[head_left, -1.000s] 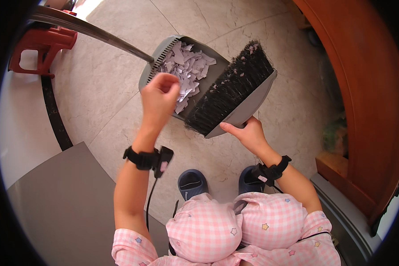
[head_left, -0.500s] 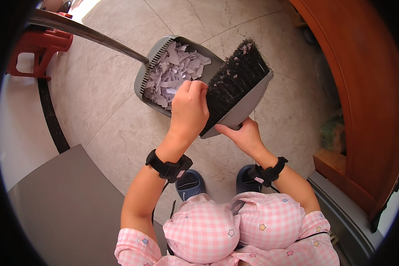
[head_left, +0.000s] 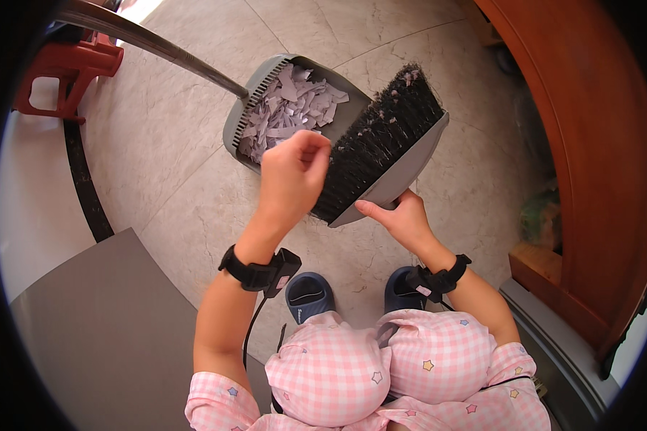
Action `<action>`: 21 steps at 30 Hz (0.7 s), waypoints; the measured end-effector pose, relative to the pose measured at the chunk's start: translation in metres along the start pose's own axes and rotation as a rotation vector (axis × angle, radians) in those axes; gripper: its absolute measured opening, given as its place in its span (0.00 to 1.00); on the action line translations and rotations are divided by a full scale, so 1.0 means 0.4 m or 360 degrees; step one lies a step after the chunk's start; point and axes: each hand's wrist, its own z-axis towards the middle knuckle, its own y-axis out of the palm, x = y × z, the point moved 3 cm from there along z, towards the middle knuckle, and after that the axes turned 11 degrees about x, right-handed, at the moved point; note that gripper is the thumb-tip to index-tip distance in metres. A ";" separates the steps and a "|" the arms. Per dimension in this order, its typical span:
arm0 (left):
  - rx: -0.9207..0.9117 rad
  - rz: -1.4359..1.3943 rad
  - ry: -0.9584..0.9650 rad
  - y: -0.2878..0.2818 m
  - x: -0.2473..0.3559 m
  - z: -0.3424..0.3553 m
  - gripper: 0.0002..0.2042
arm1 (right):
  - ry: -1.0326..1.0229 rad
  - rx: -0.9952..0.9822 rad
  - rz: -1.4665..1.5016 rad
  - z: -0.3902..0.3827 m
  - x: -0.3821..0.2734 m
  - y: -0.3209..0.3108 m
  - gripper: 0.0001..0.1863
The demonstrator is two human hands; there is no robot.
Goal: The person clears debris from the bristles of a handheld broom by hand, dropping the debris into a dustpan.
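Note:
My left hand (head_left: 291,179) is closed in a pinch at the left side of the broom's black bristles (head_left: 381,140), over the dustpan's near part; what its fingertips hold, if anything, is too small to tell. My right hand (head_left: 402,215) grips the broom head's grey plastic back (head_left: 406,169) from below, thumb along its edge. Clumps of pale fluff are caught in the bristles, mostly at the upper end. Behind lies a grey dustpan (head_left: 233,133) with a comb along its left edge and a heap of torn pale lilac paper pieces (head_left: 295,100); a long metal handle (head_left: 158,50) rises from it leftward.
A red plastic stool (head_left: 97,65) stands at the upper left. A grey surface (head_left: 97,302) fills the lower left. A reddish wooden piece of furniture (head_left: 568,122) curves along the right. My feet in blue slippers (head_left: 309,294) are on the tiled floor (head_left: 172,144) below the broom.
My left hand has moved from over the paper down and right to the bristles, then slightly back leftward since half a second ago. My right hand keeps its grip on the broom head.

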 end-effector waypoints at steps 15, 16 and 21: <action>-0.0003 0.0331 0.0306 0.038 0.010 0.001 0.05 | 0.0055 -0.0071 0.0041 -0.002 -0.001 -0.004 0.26; -0.0002 0.0328 0.0306 0.035 0.009 0.004 0.05 | 0.0043 -0.0066 0.0036 -0.002 0.001 -0.002 0.26; 0.0601 0.0706 0.0422 -0.124 -0.044 0.072 0.02 | 0.0053 -0.0042 -0.0040 -0.009 -0.012 0.023 0.24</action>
